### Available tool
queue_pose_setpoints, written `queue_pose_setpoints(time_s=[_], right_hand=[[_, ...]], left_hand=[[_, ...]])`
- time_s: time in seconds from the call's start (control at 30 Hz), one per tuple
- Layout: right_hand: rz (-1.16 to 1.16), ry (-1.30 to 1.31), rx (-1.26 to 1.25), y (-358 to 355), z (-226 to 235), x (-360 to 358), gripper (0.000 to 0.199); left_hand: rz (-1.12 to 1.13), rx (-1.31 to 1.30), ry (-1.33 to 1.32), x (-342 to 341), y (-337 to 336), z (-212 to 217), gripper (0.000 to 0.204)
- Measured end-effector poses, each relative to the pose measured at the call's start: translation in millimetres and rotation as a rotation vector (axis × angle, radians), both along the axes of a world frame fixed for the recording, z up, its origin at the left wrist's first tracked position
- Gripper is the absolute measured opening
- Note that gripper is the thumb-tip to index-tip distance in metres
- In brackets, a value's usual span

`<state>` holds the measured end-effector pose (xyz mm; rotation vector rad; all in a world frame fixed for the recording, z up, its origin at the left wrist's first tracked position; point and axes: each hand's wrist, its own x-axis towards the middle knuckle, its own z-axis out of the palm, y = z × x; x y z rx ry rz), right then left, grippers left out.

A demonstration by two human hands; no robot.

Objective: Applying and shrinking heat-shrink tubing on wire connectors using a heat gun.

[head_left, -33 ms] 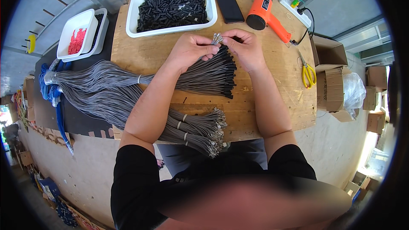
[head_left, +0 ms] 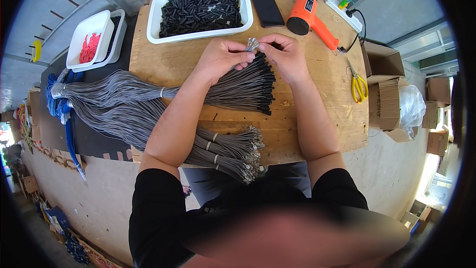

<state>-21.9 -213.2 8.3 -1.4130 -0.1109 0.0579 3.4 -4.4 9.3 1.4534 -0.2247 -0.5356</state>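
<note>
Between the thumb and fingers of my left hand [head_left: 222, 60] is a small bunch of cable ends [head_left: 252, 44] with silvery tips. My right hand [head_left: 286, 58] is closed in a pinch against the right side of those tips; whatever lies between its fingers is too small to make out. Below both hands, a fan of grey cables [head_left: 238, 92] ends in black sleeves. Nearer to me lie several tied grey cable bundles [head_left: 225, 150] with bare metal tips, partly under my left forearm. At the far side stands a white tub [head_left: 201, 36] full of short black tubes [head_left: 201, 12].
An orange heat gun [head_left: 307, 15] and a black phone [head_left: 267, 8] lie at the back. A white power strip [head_left: 342, 14] stands behind them. Yellow-handled scissors [head_left: 358, 87] rest to the right. Far left, a white tray [head_left: 102, 39] holds red pieces. Cardboard boxes [head_left: 384, 101] stand beyond the table's right edge.
</note>
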Motion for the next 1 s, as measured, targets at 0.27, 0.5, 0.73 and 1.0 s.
queue_pose_setpoints(time_s=[0.27,0.5,0.73,1.0], right_hand=[[-0.025,0.138,0.064,-4,0,2,0.012],[-0.035,0.417,0.724,-19,-9,18,0.022],[-0.164,0.484,0.852,-28,-29,28,0.019],[-0.004,0.352,0.627,-23,-19,16,0.013]], left_hand=[[0.1,-0.011,-0.097,3,0,-6,0.02],[0.112,-0.046,-0.056,3,-1,-4,0.016],[0.125,-0.037,-0.004,4,-1,-4,0.016],[0.123,-0.1,0.056,6,0,-5,0.016]])
